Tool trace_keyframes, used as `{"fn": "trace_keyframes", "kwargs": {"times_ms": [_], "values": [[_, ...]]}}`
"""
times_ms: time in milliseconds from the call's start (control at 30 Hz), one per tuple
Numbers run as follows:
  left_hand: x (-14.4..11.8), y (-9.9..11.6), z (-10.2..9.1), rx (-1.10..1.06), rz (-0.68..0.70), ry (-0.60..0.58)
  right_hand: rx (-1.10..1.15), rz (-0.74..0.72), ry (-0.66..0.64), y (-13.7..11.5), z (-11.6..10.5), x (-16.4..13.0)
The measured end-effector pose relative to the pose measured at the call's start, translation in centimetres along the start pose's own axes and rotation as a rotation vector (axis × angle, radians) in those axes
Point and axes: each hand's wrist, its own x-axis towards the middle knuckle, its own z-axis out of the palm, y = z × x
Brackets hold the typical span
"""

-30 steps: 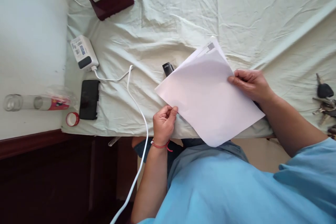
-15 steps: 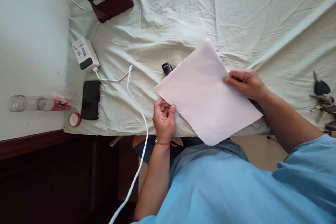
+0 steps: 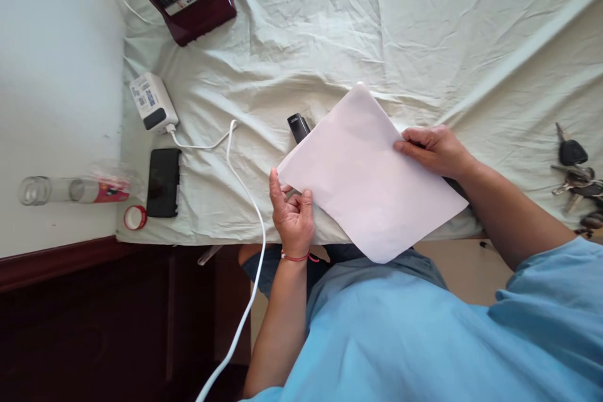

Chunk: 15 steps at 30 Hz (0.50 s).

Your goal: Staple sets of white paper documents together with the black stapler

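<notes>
A white sheet of paper (image 3: 365,176), turned like a diamond, is held over the cloth-covered table, its lowest corner hanging past the front edge. My right hand (image 3: 436,149) pinches its upper right edge, thumb on top and fingers beneath. At the lower left edge, my left hand (image 3: 293,212) holds the sheet with its thumb on the margin and the other fingers partly behind it. The index finger of that hand points up beside the left corner. A small black object (image 3: 298,127) sticks out from behind the paper; the rest of it is hidden.
To the left are a white box-shaped device (image 3: 153,100) with a white cable (image 3: 249,195), a black phone (image 3: 163,182), a red-rimmed cap (image 3: 135,217) and a clear bottle (image 3: 61,190). A dark red appliance (image 3: 188,0) stands at the back; keys (image 3: 572,154) lie far right.
My left index finger has straightened up to the paper's left corner. The sheet's top corner has shifted left and slightly down, and my right hand has moved slightly left with it.
</notes>
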Motion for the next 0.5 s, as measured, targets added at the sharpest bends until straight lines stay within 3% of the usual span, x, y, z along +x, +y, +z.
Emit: {"fn": "trace_keyframes", "kwargs": {"times_ms": [333, 500], "values": [[0.0, 1.1, -0.2, -0.056, -0.033, 0.011, 0.011, 0.039, 0.001, -0.7, -0.1, 0.0], [0.2, 1.2, -0.3, -0.06, -0.149, -0.022, 0.011, 0.03, -0.001, -0.6, -0.1, 0.0]]}}
